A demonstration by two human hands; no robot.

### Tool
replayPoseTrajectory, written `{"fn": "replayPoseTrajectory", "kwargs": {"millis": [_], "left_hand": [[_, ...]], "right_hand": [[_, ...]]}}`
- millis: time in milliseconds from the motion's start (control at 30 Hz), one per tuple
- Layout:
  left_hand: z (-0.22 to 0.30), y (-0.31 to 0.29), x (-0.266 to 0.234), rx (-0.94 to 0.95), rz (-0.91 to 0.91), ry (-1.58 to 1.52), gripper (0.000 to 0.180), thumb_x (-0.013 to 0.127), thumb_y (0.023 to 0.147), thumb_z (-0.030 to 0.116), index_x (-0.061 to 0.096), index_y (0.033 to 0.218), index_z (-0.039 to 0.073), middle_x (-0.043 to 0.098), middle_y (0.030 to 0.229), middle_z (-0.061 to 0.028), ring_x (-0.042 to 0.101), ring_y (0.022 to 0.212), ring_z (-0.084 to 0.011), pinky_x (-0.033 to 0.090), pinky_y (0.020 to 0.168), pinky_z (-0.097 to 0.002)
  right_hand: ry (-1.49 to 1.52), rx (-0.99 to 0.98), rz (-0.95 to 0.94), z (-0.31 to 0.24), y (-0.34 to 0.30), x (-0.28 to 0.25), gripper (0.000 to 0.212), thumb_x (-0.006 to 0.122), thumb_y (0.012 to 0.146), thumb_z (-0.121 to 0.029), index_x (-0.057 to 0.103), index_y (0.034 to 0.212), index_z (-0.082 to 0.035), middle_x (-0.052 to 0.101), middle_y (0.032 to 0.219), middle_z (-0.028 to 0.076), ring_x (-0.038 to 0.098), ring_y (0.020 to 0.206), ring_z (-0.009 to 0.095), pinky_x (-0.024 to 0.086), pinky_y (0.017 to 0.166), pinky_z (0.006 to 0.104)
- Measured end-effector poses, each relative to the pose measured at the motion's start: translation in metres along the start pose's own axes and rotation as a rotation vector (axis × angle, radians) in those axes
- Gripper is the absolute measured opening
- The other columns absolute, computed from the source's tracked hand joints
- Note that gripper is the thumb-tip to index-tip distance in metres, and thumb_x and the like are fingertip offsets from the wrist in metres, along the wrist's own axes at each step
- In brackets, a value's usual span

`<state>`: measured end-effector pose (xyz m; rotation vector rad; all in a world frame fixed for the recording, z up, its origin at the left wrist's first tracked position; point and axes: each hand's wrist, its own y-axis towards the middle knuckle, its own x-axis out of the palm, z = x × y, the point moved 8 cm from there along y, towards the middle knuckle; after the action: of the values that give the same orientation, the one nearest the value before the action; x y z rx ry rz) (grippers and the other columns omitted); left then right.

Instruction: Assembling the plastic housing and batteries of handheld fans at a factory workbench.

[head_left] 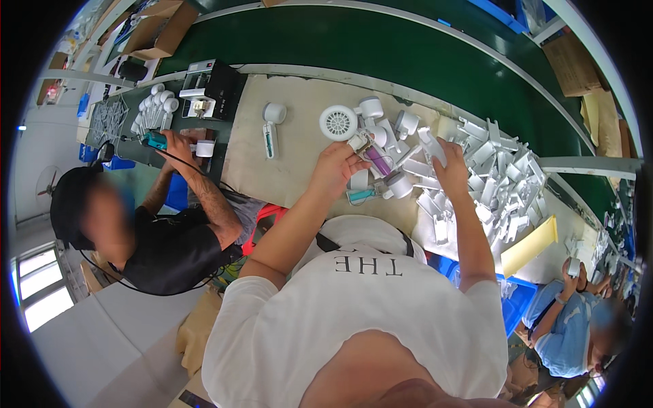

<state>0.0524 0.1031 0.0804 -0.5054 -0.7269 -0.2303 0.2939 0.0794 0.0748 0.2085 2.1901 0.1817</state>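
Observation:
My left hand (335, 168) is closed, its fingertips pinching a small pale part with thin wires (358, 141) over the bench. Close beside those fingers is a purple cylinder (379, 160); whether the wires join it I cannot tell. In my right hand (451, 167) is a long white plastic shell (431, 145), gripped between thumb and fingers. Behind my hands sits a round white fan head with a slotted grille (338, 123). Several white fan heads and handles crowd between my hands, one handle (362, 195) showing a teal strip inside.
White plastic shells (500, 177) form a big heap at the right. A lone fan (270, 139) lies on the left of the mat. At far left a co-worker (163, 231) holds a teal tool near a black machine (212, 88). Another person (571, 326) works at right, beyond a blue bin (520, 302).

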Motion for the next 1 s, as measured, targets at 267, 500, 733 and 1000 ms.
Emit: {"fn": "replayPoseTrajectory", "kwargs": {"millis": [267,500,733,1000], "left_hand": [[-0.004,0.019,0.001,0.193,0.121,-0.076,0.023,0.047,0.085,0.009,0.048,0.105,0.000,0.057,0.103,-0.0110,0.057,0.089,-0.0197,0.049,0.074,-0.0356],[0.006,0.025,-0.041,0.222,0.143,0.018,0.037,0.047,0.085,0.013,0.041,0.120,0.004,0.049,0.119,-0.0141,0.054,0.100,-0.0214,0.049,0.078,-0.0362],[0.000,0.027,-0.048,0.154,0.090,0.080,0.039,0.046,0.085,0.018,0.040,0.121,0.003,0.047,0.121,-0.0159,0.053,0.102,-0.0227,0.049,0.080,-0.0356],[-0.004,0.032,-0.033,0.131,0.067,-0.008,0.024,0.047,0.084,0.009,0.048,0.106,0.001,0.054,0.109,-0.0116,0.056,0.096,-0.0226,0.049,0.078,-0.0392]], "right_hand": [[0.477,0.192,0.239,-0.027,-0.008,-0.024,0.022,0.051,0.080,0.000,0.061,0.098,-0.006,0.055,0.095,0.010,0.055,0.077,0.016,0.044,0.066,0.0245],[0.244,0.458,0.574,0.125,-0.051,-0.090,0.016,0.054,0.080,-0.006,0.063,0.093,-0.008,0.058,0.088,0.007,0.055,0.073,0.014,0.043,0.067,0.0254],[-0.307,0.757,1.020,0.322,-0.173,-0.254,0.028,0.049,0.075,-0.012,0.063,0.098,-0.006,0.062,0.089,0.014,0.058,0.083,0.029,0.044,0.078,0.0328],[-0.161,0.582,0.640,0.261,-0.077,-0.234,0.024,0.049,0.081,-0.015,0.060,0.102,-0.012,0.061,0.097,0.011,0.059,0.086,0.023,0.045,0.076,0.0316]]}}
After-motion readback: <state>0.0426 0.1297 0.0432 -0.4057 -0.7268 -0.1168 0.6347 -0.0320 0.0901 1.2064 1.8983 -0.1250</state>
